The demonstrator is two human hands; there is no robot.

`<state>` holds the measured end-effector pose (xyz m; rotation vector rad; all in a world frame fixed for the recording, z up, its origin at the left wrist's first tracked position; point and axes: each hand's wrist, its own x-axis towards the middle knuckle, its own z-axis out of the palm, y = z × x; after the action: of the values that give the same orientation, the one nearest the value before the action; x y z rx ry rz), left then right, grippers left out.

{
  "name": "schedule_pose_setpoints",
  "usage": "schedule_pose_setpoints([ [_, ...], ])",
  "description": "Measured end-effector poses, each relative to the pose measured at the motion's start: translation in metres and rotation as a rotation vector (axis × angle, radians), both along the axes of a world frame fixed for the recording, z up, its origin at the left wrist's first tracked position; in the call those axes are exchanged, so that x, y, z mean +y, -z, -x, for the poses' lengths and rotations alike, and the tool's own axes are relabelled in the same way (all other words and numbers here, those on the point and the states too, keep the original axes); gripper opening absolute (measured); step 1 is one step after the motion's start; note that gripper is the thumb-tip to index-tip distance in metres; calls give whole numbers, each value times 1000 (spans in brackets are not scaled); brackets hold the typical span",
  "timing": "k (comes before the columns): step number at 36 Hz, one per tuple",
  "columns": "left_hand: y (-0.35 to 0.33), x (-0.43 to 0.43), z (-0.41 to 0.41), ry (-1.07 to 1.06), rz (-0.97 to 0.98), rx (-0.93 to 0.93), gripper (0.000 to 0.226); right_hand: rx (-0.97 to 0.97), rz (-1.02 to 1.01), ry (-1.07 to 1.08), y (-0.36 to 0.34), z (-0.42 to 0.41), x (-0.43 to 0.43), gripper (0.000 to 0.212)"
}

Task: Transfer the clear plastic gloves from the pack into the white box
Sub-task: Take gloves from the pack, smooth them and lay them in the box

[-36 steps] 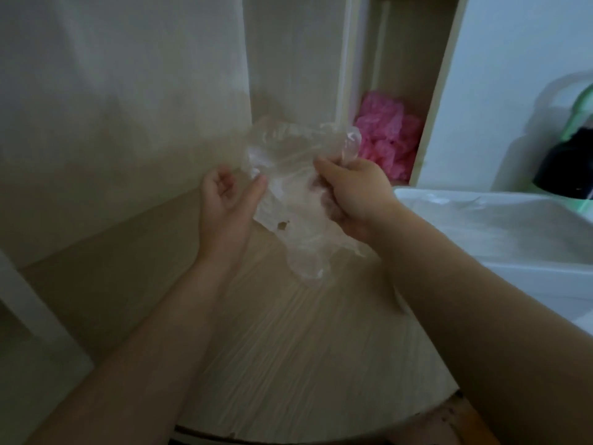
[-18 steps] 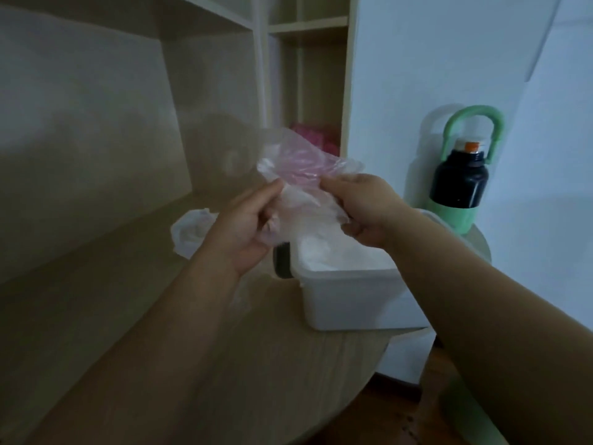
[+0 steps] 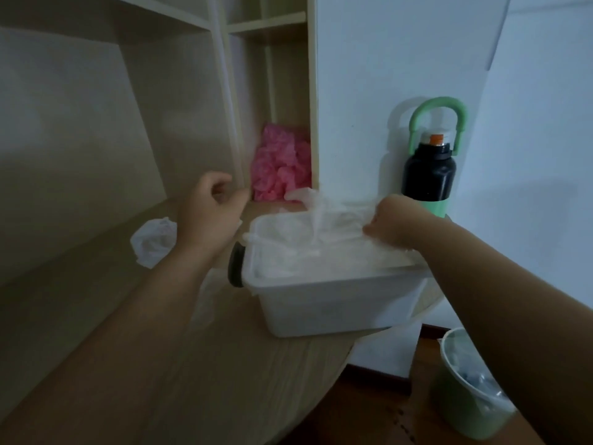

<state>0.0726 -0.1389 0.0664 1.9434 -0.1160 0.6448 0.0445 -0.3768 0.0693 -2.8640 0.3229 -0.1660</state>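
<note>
My right hand point(image 3: 390, 224) pinches a clear glove point(image 3: 324, 208) over the box point(image 3: 337, 303), while my left hand point(image 3: 211, 207) hangs loosely curled, holding nothing, left of it, the pack point(image 3: 154, 240) lying farther left.

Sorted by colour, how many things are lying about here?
Pink: 1, the crumpled bundle.
White: 1, the box.
Clear plastic: 3, the glove in the right hand, the heap in the box, the crumpled wad on the table.
Green: 2, the black-bodied bottle, the bin.
Total: 7; a faint sheet under the left arm is too blurred to count.
</note>
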Motion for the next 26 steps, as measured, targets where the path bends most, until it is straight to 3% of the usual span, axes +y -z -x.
schedule_pose_setpoints([
  [3,-1,-19,3,205,-239,-21,22,22,96,-18,2,1,-5,33],
  [6,2,-34,3,290,-434,-44,36,-42,67,-75,3,1,-6,19],
  [14,17,-62,-7,462,-779,76,76,-97,35,-148,4,4,-4,14],
  [17,15,-68,-7,482,-819,12,95,-219,-158,-261,4,8,-6,20],
  [20,0,-70,-1,545,-731,45,109,-355,-429,-391,-3,16,-2,12],
  [22,-11,-72,-1,596,-629,107,90,-431,-492,-418,-8,19,-1,12],
  [24,-18,-71,-2,620,-537,113,41,-461,-501,-396,-10,18,-2,19],
  [26,-24,-69,-4,597,-484,105,23,-461,-482,-327,-9,13,-3,24],
])
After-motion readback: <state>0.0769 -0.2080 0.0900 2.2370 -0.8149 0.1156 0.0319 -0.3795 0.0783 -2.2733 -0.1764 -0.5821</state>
